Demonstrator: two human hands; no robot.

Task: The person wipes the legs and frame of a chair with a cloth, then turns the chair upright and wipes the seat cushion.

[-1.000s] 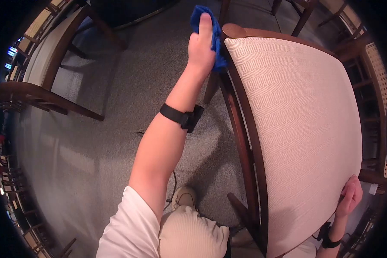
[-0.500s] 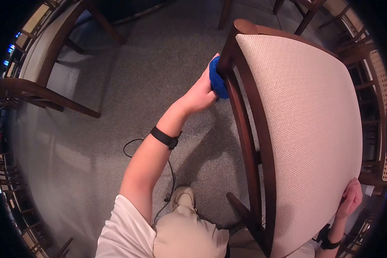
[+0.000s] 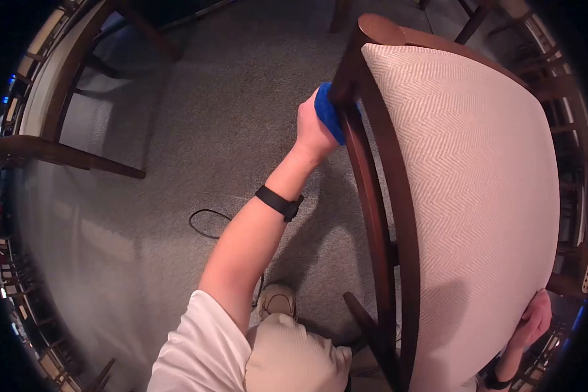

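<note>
A dark wooden chair [image 3: 406, 261] with a cream herringbone upholstered seat [image 3: 477, 189] stands in front of me, to the right. My left hand [image 3: 311, 127] is closed on a blue cloth [image 3: 328, 114], pressing it to the frame where a leg and the side rail meet near the far corner. Some of the fingers are hidden behind the cloth and the wood. At the seat's near right edge, my right hand [image 3: 534, 320] is curled against the chair, its fingertips partly out of sight.
Another wooden chair or table [image 3: 65, 150] stands at the left on the grey carpet [image 3: 242, 85]. A black cable [image 3: 206, 222] loops on the floor near my shoe [image 3: 276, 302]. More furniture lines the right and left edges of the view.
My left hand has turned at the wrist with the blue cloth, staying at the same joint, and the forearm has swung right. The right hand still touches the seat edge.
</note>
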